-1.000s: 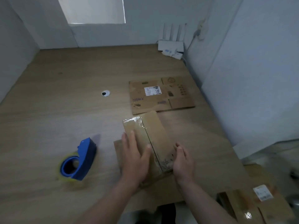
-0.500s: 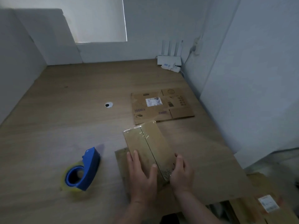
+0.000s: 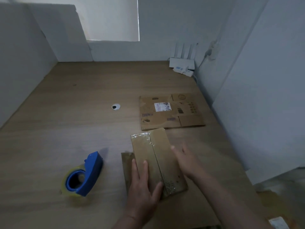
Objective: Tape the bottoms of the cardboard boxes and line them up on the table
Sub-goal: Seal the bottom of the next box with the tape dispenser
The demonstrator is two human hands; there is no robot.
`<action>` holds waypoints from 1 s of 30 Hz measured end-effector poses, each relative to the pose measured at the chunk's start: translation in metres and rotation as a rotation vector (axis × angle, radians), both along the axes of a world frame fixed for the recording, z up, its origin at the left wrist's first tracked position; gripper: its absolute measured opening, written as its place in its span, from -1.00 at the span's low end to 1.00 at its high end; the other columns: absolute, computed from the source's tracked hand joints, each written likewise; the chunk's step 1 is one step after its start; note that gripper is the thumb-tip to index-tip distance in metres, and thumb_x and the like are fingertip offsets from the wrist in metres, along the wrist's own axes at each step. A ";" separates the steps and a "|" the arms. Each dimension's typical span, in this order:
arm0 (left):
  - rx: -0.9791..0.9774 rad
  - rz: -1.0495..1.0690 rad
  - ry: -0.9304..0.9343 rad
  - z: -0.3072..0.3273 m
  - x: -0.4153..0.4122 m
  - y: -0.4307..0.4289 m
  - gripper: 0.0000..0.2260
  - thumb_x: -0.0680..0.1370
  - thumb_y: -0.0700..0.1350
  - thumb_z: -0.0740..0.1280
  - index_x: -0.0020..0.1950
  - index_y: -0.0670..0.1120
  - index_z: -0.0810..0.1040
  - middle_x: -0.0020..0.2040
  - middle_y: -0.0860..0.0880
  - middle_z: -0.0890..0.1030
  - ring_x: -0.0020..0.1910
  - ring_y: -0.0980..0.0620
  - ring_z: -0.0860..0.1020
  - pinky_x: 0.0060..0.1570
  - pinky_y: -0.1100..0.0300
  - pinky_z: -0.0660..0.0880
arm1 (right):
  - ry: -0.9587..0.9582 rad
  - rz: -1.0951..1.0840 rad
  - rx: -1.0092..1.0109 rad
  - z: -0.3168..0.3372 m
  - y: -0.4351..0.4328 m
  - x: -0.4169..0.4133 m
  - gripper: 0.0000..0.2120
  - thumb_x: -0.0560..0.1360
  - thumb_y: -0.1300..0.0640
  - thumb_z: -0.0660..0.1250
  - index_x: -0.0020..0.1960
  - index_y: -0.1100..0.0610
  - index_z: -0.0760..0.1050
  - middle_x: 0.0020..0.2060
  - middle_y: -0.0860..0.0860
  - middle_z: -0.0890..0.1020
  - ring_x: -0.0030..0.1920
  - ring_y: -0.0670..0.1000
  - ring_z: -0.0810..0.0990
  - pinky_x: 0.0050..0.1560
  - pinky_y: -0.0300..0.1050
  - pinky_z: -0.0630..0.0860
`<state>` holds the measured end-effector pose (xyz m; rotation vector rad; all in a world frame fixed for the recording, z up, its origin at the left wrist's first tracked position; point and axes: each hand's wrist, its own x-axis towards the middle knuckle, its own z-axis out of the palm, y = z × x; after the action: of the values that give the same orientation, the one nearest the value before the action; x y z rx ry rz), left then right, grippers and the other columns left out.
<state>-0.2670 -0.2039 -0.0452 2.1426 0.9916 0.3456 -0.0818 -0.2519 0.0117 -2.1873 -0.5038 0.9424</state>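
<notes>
Head view: light wooden table point(image 3: 66, 129), small brown cardboard box point(image 3: 158, 159) taped seam up near the front edge, blue tape dispenser point(image 3: 84, 176) to its left. Left hand point(image 3: 143, 187) still flat on the box, fingers straight; right hand point(image 3: 186, 161) just lifted off, open, blurred. Taping looks finished, placement next.

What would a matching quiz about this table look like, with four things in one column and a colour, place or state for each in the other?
Things:
1. tape dispenser
2. flattened box
3. router
4. assembled box under the left hand

Descriptions:
A. white, at the far right corner of the table
B. blue
C. lying flat, white label facing up
D. clear tape along its top seam

Pairs: 1-B, 2-C, 3-A, 4-D.
</notes>
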 end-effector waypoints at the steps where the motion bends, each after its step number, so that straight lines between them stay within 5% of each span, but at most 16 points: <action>1: 0.012 -0.007 -0.004 0.000 0.000 0.001 -0.13 0.43 0.45 0.08 0.60 0.11 -0.17 0.55 0.08 -0.42 0.48 0.24 -0.22 0.40 0.31 -0.04 | -0.042 0.023 0.028 0.009 0.018 0.007 -0.28 0.62 -0.28 0.11 0.63 0.02 -0.03 0.60 0.01 0.14 0.58 0.09 0.12 0.53 0.05 0.07; 4: 0.018 -0.016 0.020 -0.001 -0.001 0.006 -0.11 0.37 0.52 0.03 0.56 0.18 -0.24 0.53 0.09 -0.48 0.51 0.22 -0.21 0.40 0.35 0.01 | -0.089 0.043 0.101 0.014 0.070 0.024 -0.39 0.65 -0.24 -0.01 0.59 0.07 0.17 0.55 0.06 0.27 0.54 0.13 0.22 0.50 0.07 0.15; 6: 0.013 -0.023 0.047 -0.004 -0.001 0.007 -0.09 0.33 0.61 -0.03 0.51 0.23 -0.31 0.49 0.13 -0.53 0.53 0.21 -0.21 0.39 0.34 0.05 | -0.099 0.026 0.099 0.007 0.095 0.034 -0.48 0.68 -0.16 -0.02 0.32 0.19 0.48 0.27 0.15 0.55 0.32 0.16 0.46 0.35 0.03 0.34; 9: 0.017 -0.005 0.018 -0.009 -0.001 0.008 -0.07 0.33 0.62 -0.01 0.55 0.27 -0.32 0.51 0.16 -0.51 0.55 0.22 -0.21 0.38 0.37 0.10 | -0.093 0.034 0.014 -0.013 0.106 0.039 -0.47 0.70 -0.11 -0.01 -0.02 0.26 0.57 -0.02 0.17 0.61 0.08 0.16 0.56 0.07 -0.06 0.42; 13: 0.014 0.016 -0.005 -0.012 -0.001 0.005 -0.12 0.37 0.58 0.11 0.47 0.38 -0.37 0.54 0.20 -0.43 0.51 0.38 -0.19 0.28 0.58 0.04 | -0.210 0.127 -0.041 -0.019 0.100 0.039 -0.52 0.70 -0.06 -0.05 0.03 0.19 0.55 0.16 0.23 0.61 0.18 0.20 0.54 0.07 -0.05 0.37; 16: -0.004 0.048 0.023 -0.006 0.001 0.008 -0.08 0.31 0.62 0.09 0.42 0.39 -0.42 0.56 0.20 -0.38 0.46 0.47 -0.19 0.21 0.67 0.01 | -0.262 0.252 -0.091 -0.014 0.096 0.039 -0.51 0.71 -0.07 -0.11 0.41 0.18 0.37 0.37 0.20 0.48 0.36 0.20 0.44 0.30 0.02 0.35; 21: -0.044 -0.004 0.036 -0.007 0.000 0.010 0.01 0.31 0.60 0.19 0.53 0.33 -0.34 0.56 0.09 -0.41 0.58 0.19 -0.19 0.38 0.52 -0.03 | -0.034 0.223 -0.013 -0.025 0.067 0.028 -0.32 0.66 -0.20 0.06 0.63 0.10 -0.04 0.57 0.07 0.22 0.55 0.12 0.20 0.50 0.00 0.14; 24: -0.086 -0.035 0.103 0.000 -0.001 0.012 0.19 0.16 0.59 0.33 0.52 0.24 -0.33 0.48 0.13 -0.54 0.56 0.15 -0.29 0.45 0.39 -0.06 | 0.059 0.193 0.095 -0.031 0.032 0.018 -0.31 0.55 -0.28 0.24 0.59 -0.09 0.13 0.45 -0.07 0.42 0.44 0.03 0.39 0.42 0.00 0.34; 28: -0.154 -0.026 0.131 0.008 0.000 0.008 0.23 0.21 0.43 0.48 0.55 0.22 -0.36 0.50 0.16 -0.53 0.56 0.16 -0.17 0.48 0.22 0.03 | 0.068 0.195 0.129 -0.031 -0.010 -0.005 -0.67 0.60 -0.06 0.30 0.34 -0.06 0.40 0.08 -0.21 0.59 0.05 -0.28 0.54 -0.04 -0.44 0.42; 30: -0.165 -0.026 0.133 0.010 0.002 0.006 0.22 0.24 0.43 0.47 0.57 0.20 -0.34 0.50 0.15 -0.52 0.57 0.12 -0.14 0.49 0.15 0.08 | -0.037 0.090 0.135 -0.033 -0.021 -0.019 -0.79 0.63 -0.05 0.24 0.23 -0.05 0.48 0.02 -0.15 0.62 -0.02 -0.22 0.55 -0.07 -0.32 0.43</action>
<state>-0.2647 -0.1981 -0.0351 2.0466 1.0290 0.1058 -0.1011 -0.2733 -0.0213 -2.0782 -0.6688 0.8898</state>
